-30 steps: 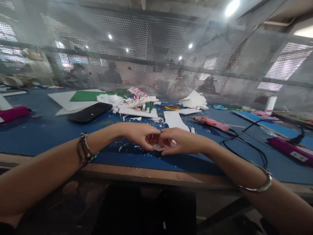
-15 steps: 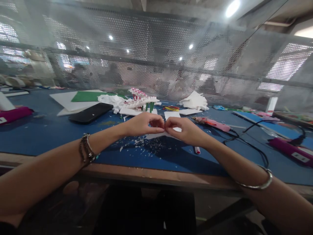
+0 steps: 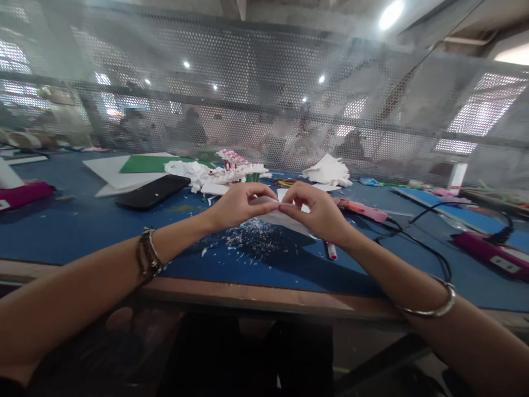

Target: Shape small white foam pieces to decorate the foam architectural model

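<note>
My left hand [image 3: 243,207] and my right hand [image 3: 316,212] meet over the blue work table, their fingertips almost touching. Each pinches the upper edge of a thin white sheet [image 3: 285,219], which looks like paper or soft tissue and slopes down toward me. My fingers hide part of that edge. Below the sheet, small white scraps [image 3: 252,238] are scattered on the table. A white marker-like stick with a red end [image 3: 332,251] lies beside my right wrist. Just behind my hands stands a small white and pink model piece [image 3: 237,165] with green supports.
A black phone [image 3: 152,192] lies at left by green and white sheets [image 3: 111,168]. Crumpled white material [image 3: 328,171] sits at the back. To the right are a pink hot-tool handle [image 3: 363,210] with a black cable and a purple power strip [image 3: 487,252]. Perforated mesh [image 3: 264,82] rises behind.
My fingers have spread a little and the white sheet between them now shows more of its face, tilted toward me. Both hands stay at nearly the same place.
</note>
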`<state>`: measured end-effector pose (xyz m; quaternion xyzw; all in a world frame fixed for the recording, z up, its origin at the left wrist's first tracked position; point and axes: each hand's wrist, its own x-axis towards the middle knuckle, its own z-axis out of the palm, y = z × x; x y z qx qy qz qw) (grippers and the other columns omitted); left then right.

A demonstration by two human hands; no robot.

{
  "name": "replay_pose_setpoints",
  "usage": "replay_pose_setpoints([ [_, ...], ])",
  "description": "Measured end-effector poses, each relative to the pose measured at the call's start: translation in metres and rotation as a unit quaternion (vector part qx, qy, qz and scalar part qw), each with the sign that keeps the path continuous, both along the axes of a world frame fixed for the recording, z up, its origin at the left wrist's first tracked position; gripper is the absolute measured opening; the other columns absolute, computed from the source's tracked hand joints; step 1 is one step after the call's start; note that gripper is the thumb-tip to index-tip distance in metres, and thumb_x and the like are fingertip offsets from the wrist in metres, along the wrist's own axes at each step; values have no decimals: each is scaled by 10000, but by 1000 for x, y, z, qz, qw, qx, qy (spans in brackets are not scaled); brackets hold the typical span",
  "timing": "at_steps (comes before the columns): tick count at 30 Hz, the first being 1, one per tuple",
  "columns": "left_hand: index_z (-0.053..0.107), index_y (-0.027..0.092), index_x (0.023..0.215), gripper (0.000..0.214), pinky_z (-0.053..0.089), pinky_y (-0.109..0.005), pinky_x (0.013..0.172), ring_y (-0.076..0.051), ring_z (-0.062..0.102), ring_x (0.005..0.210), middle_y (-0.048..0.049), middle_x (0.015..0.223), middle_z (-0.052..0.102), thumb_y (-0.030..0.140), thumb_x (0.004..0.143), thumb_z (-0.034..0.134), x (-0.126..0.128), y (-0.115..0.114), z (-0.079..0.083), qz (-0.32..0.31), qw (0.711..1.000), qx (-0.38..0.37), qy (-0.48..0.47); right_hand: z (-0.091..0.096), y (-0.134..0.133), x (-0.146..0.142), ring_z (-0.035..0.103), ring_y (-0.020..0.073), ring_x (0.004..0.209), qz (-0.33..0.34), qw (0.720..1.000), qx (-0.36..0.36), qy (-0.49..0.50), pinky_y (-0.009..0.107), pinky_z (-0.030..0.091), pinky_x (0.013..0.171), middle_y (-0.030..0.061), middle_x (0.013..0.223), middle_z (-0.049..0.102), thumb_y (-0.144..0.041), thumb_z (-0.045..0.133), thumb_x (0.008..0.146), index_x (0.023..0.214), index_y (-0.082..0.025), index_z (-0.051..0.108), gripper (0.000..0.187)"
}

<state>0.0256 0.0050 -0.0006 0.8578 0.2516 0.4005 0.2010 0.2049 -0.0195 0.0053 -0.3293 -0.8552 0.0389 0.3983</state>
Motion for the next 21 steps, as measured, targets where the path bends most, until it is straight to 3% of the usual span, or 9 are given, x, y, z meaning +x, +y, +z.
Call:
replay_pose_setpoints([
  [5, 577, 142, 728, 114, 379, -179, 568, -66, 490, 609, 12, 677, 565, 249, 710, 539, 3, 2, -2, -31, 987, -131, -88, 0, 2, 1, 386, 80, 544, -21, 998, -44, 32, 223, 326, 514, -24, 618, 448, -260, 542, 727, 651, -170, 482, 132],
  [8, 582, 133, 696, 114, 368, -181, 552, -61, 472, 584, 17, 638, 550, 244, 691, 561, 4, 3, -5, -37, 986, -135, -91, 0, -1, 0, 362, 81, 550, -42, 999, 21, -21, 225, 310, 521, -22, 647, 446, -203, 540, 714, 705, -169, 518, 42],
  [12, 589, 122, 675, 155, 354, -196, 520, -67, 460, 558, 6, 613, 548, 276, 683, 575, 5, 2, -7, -38, 988, -131, -69, 2, -6, -4, 370, 91, 588, -38, 995, 70, -51, 232, 312, 548, -10, 669, 445, -252, 559, 724, 741, -166, 547, 89],
  [17, 592, 131, 680, 160, 360, -194, 509, -70, 464, 548, 8, 602, 559, 288, 690, 562, 6, 1, -6, -32, 983, -153, -95, 1, -4, -3, 344, 71, 522, -33, 999, 5, 9, 215, 303, 497, -31, 601, 442, -253, 539, 740, 642, -171, 480, 142],
  [21, 579, 136, 656, 148, 373, -186, 519, -62, 460, 536, 16, 584, 552, 272, 704, 546, 7, 0, -4, -31, 976, -179, -123, -1, -1, -2, 371, 58, 508, -22, 997, -58, 49, 198, 314, 462, -33, 608, 456, -234, 522, 740, 698, -158, 493, 92],
])
